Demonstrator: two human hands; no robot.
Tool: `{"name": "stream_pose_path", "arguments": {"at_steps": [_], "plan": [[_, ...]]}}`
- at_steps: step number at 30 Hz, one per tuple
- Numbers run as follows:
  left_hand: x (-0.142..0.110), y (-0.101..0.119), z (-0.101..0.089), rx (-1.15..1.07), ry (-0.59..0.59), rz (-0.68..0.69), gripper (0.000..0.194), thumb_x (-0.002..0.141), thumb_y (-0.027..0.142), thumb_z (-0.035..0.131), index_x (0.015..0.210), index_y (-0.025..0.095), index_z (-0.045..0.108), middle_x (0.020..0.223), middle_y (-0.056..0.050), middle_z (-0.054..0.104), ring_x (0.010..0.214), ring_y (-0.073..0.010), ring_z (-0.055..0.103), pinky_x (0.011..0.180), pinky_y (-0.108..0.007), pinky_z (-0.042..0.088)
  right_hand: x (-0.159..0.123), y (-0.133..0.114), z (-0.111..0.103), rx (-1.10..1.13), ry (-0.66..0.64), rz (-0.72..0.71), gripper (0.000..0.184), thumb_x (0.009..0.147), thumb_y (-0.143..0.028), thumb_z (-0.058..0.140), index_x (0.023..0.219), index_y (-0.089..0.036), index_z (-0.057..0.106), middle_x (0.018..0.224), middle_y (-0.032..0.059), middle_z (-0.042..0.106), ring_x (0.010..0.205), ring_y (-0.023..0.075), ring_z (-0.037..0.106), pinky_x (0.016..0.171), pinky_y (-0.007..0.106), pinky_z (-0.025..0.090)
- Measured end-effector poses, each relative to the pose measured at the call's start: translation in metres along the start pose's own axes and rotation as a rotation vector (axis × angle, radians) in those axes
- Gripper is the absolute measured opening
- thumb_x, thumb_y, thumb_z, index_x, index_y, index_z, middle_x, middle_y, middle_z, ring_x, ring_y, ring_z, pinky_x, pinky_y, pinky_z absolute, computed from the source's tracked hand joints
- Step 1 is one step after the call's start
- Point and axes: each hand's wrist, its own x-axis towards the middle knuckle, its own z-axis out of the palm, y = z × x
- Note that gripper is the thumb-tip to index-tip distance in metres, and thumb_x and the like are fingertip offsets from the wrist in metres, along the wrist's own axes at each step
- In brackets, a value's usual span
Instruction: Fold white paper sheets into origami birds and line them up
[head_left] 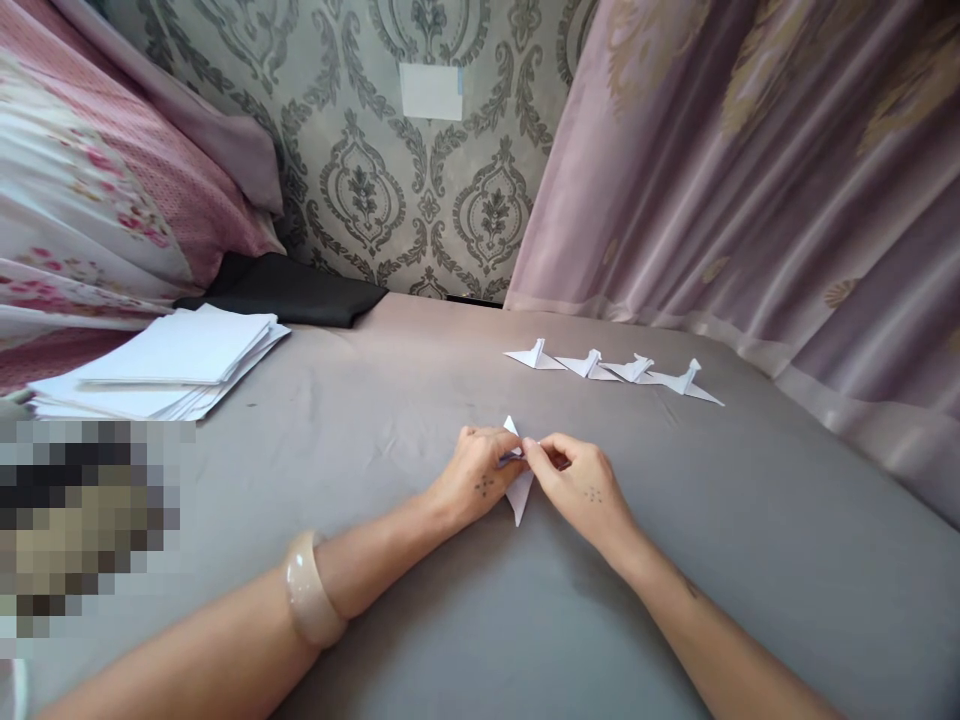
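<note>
White folded paper (519, 497) sits pinched between the two hands, out over the grey cloth (360, 460), one pointed end showing beyond the fingers and another on the near side. The left hand (480, 470), below a pale bangle (311, 590), has its fingers closed on the paper; the right hand (581, 475) grips it too, thumb and fingertips drawn together, right up against the left. Beyond the right hand, four folded paper figures (537, 354) stand in a row. Far off to the left hand's side lies a stack of white sheets (180, 350), near some black fabric (292, 287).
</note>
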Motion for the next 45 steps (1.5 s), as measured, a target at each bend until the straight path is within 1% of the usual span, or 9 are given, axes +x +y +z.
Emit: {"name": "stream_pose_path", "arguments": {"at_steps": [4,10,15,18,24,30,35,40,45], "plan": [[0.0,0.0,-0.001,-0.006,-0.023,0.005,0.014,0.09,0.023,0.052,0.086,0.02,0.065,0.086,-0.001,0.07,0.086,-0.0181,0.063,0.082,-0.031,0.036,0.002,-0.002,-0.003,0.061,-0.039,0.074,0.031,0.081,-0.038,0.051,0.058,-0.019,0.057,0.058,-0.0023,0.058,0.061,0.0133,0.053,0.06,0.025,0.036],[-0.001,0.002,-0.003,-0.027,-0.007,-0.026,0.013,0.085,0.017,0.055,0.088,0.02,0.068,0.089,-0.001,0.072,0.085,-0.0173,0.063,0.084,-0.03,0.038,0.008,0.0,-0.008,0.324,-0.174,0.271,0.022,0.074,-0.035,0.058,0.073,-0.016,0.069,0.07,0.0006,0.064,0.068,0.0131,0.055,0.061,0.023,0.04],[-0.001,0.0,-0.005,-0.093,-0.015,-0.021,0.016,0.086,0.022,0.055,0.09,0.019,0.07,0.077,0.0,0.069,0.069,-0.014,0.06,0.068,-0.024,0.04,0.012,0.007,-0.014,0.529,-0.255,0.443,0.019,0.071,-0.033,0.066,0.078,-0.016,0.071,0.078,0.003,0.067,0.067,0.0104,0.058,0.057,0.019,0.042],[0.0,-0.002,-0.005,-0.125,-0.012,0.001,0.017,0.086,0.026,0.055,0.09,0.019,0.07,0.076,-0.001,0.069,0.068,-0.0138,0.059,0.064,-0.023,0.04,0.013,0.01,-0.015,0.629,-0.266,0.501,0.015,0.073,-0.03,0.068,0.078,-0.016,0.071,0.078,0.0038,0.067,0.063,0.0085,0.058,0.054,0.017,0.044],[0.0,-0.001,-0.006,-0.176,-0.008,-0.007,0.016,0.086,0.025,0.056,0.088,0.018,0.071,0.081,-0.002,0.071,0.073,-0.0151,0.062,0.067,-0.023,0.042,0.013,0.013,-0.014,0.702,-0.304,0.546,0.01,0.075,-0.023,0.067,0.071,-0.014,0.067,0.063,-0.0009,0.058,0.051,0.005,0.052,0.045,0.014,0.041],[-0.001,-0.001,-0.006,-0.173,-0.01,-0.024,0.016,0.085,0.026,0.058,0.09,0.019,0.072,0.086,-0.003,0.073,0.079,-0.0168,0.064,0.072,-0.024,0.045,0.014,0.012,-0.012,0.739,-0.335,0.603,0.013,0.076,-0.019,0.066,0.066,-0.013,0.061,0.056,-0.0029,0.055,0.044,0.0035,0.046,0.04,0.014,0.038],[0.0,0.0,-0.007,-0.214,-0.026,-0.024,0.019,0.086,0.026,0.058,0.093,0.02,0.074,0.089,-0.004,0.074,0.084,-0.0183,0.066,0.076,-0.025,0.047,0.012,0.013,-0.008,0.74,-0.301,0.608,0.01,0.073,-0.019,0.066,0.067,-0.013,0.061,0.056,-0.0021,0.056,0.044,0.0039,0.048,0.039,0.014,0.039],[0.001,0.001,-0.007,-0.255,-0.019,-0.041,0.02,0.086,0.028,0.057,0.092,0.021,0.076,0.086,-0.002,0.075,0.079,-0.0175,0.067,0.074,-0.025,0.047,0.01,0.014,-0.004,0.739,-0.229,0.548,0.005,0.073,-0.017,0.065,0.068,-0.014,0.062,0.063,-0.001,0.06,0.049,0.0042,0.052,0.042,0.013,0.04],[0.0,0.003,-0.008,-0.284,-0.017,-0.071,0.022,0.086,0.026,0.056,0.09,0.021,0.077,0.084,-0.002,0.076,0.078,-0.0177,0.067,0.073,-0.025,0.049,0.007,0.013,-0.004,0.77,-0.215,0.541,0.007,0.075,-0.019,0.064,0.07,-0.015,0.061,0.065,0.0009,0.062,0.051,0.0057,0.055,0.043,0.014,0.042]]}}
